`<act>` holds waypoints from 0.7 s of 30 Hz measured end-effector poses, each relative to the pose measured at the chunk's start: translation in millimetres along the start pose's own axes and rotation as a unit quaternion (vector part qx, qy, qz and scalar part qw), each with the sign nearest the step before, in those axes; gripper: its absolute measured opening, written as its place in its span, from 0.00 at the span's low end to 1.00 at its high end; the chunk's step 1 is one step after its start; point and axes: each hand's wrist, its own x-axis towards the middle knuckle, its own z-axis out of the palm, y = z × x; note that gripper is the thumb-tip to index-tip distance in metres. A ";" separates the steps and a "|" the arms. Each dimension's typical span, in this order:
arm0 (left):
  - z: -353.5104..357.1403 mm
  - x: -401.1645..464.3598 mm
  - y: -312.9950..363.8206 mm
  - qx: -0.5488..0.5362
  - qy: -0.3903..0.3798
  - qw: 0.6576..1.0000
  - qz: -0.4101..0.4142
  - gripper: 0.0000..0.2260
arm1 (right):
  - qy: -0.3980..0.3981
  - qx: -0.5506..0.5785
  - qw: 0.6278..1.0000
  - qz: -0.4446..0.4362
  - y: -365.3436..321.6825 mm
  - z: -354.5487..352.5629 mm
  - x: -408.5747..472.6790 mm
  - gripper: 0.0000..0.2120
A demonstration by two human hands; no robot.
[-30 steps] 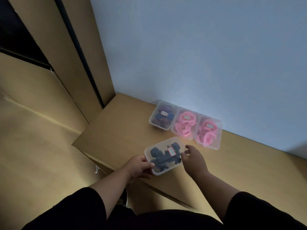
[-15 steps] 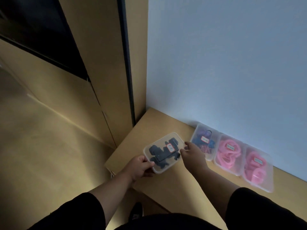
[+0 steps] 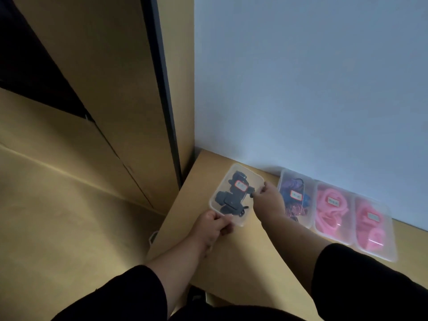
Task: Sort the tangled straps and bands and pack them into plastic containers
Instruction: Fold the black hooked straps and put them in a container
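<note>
**Container of dark straps brought to the far end of the row**

Container with dark straps (image 3: 236, 194) now sits far and left on the wooden surface (image 3: 243, 262), close to the wall (image 3: 301, 77); a second ago it was held nearer the front edge, apart from the row. Judged: placement is nearly done, and this box closes the line as its leftmost member.

Left hand (image 3: 213, 225) pinches the near corner of the box, thumb on the lid. Right hand (image 3: 268, 200) holds the right edge between curled fingers; contact there is dim, so probable only. The box lies between the two hands.

To the right, just beside: purple band container (image 3: 295, 198), then two pink band containers (image 3: 331, 209) (image 3: 372, 230), all lidded and labelled.
</note>
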 end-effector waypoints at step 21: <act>38.6 57.0 10.3 0.025 -0.084 0.993 -0.076 0.07 | -0.006 -0.028 0.999 -0.031 -4.0 -7.6 20.8 0.07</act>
